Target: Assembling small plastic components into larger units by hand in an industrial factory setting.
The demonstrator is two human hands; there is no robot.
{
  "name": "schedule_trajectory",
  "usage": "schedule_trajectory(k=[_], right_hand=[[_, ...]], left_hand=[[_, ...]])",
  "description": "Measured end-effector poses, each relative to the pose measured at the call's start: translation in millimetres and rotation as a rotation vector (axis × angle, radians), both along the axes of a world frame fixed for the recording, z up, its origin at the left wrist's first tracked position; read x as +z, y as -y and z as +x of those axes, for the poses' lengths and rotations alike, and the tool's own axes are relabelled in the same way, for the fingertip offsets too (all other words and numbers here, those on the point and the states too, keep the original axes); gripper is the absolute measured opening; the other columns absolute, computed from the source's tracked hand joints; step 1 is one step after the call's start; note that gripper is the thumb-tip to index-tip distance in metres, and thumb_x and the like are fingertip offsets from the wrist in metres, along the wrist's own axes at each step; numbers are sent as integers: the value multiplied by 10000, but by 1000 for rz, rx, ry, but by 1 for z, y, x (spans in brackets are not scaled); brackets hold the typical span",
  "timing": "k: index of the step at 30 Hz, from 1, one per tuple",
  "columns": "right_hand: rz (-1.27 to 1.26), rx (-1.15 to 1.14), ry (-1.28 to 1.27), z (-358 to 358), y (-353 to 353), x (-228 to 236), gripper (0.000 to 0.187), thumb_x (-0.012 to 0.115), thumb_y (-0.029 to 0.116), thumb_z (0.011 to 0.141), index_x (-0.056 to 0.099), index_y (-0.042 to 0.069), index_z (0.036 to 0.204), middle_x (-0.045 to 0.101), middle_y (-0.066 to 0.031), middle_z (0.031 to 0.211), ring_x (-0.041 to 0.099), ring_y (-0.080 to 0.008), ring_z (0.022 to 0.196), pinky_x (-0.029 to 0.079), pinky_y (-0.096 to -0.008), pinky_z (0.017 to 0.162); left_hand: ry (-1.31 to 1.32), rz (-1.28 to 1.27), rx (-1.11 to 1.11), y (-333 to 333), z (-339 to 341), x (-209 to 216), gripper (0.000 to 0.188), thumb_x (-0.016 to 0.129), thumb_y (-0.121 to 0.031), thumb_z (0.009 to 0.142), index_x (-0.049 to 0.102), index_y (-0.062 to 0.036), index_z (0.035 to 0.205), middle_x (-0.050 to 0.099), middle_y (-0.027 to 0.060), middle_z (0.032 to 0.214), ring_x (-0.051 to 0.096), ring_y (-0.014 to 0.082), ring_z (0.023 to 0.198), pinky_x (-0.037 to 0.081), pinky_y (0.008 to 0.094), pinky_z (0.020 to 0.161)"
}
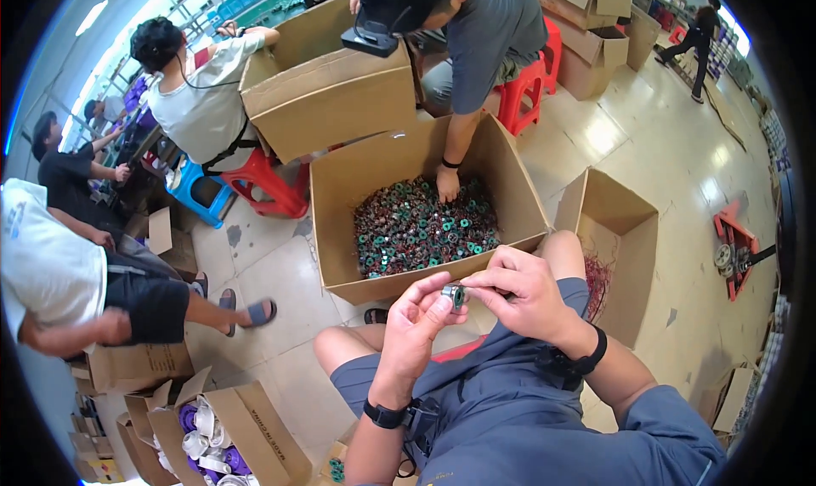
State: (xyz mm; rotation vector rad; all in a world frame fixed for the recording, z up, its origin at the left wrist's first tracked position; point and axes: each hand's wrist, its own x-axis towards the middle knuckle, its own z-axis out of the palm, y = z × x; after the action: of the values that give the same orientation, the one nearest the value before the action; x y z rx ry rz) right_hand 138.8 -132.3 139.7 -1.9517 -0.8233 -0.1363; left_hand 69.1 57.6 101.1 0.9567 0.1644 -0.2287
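Above my lap, my left hand (412, 320) holds a small round metal part with a green ring face (454, 295), which looks like a motor stator, between thumb and fingers. My right hand (523, 295) is pinched closed right beside that part; what its fingertips grip is too small to make out. Just beyond both hands stands a large open carton (340, 176). It holds a heap of similar green and metal parts with dark red wires (404, 231). Across from me, a co-worker's hand (448, 182) reaches into the heap.
At right stands an open carton (625, 256) with thin red wires inside. A carton of white and purple pieces (255, 439) is at lower left. Red stools (523, 95), a blue stool (194, 197) and a red metal frame (735, 252) stand around. Several people sit or stand nearby.
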Motion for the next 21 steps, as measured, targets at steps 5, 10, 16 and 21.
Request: schedule_trajectory(k=[5,10,16,21], right_hand=[[15,-196,6,-11,-7,-10,79,758,78,797,707,45,847,570,-68,721,550,-215,567,440,-339,511],[62,-240,-288,-11,-7,-15,93,739,89,827,692,13,804,577,-49,649,482,-107,514,391,-280,479],[276,-218,-793,-12,-3,-28,128,724,87,869,681,-16,806,608,15,662,445,-8,578,368,-233,490],[283,-141,-793,-12,1,-17,82,677,66,942,660,0,896,615,52,763,499,9,668,423,-183,564]], left_hand=[[17,200,164,21,-5,1,460,544,-170,1040,374,-9,1436,693,134,1075,697,178,843,594,300,756],[521,1077,394,34,-7,1,512,836,-52,727,654,-68,1205,634,137,1200,641,297,1042,552,385,825],[876,1400,472,34,2,-7,400,792,26,704,697,-85,1076,671,102,1091,645,286,945,536,379,819],[804,1184,422,32,2,-8,298,747,34,767,713,-63,1047,707,122,1078,667,281,924,539,367,836]])
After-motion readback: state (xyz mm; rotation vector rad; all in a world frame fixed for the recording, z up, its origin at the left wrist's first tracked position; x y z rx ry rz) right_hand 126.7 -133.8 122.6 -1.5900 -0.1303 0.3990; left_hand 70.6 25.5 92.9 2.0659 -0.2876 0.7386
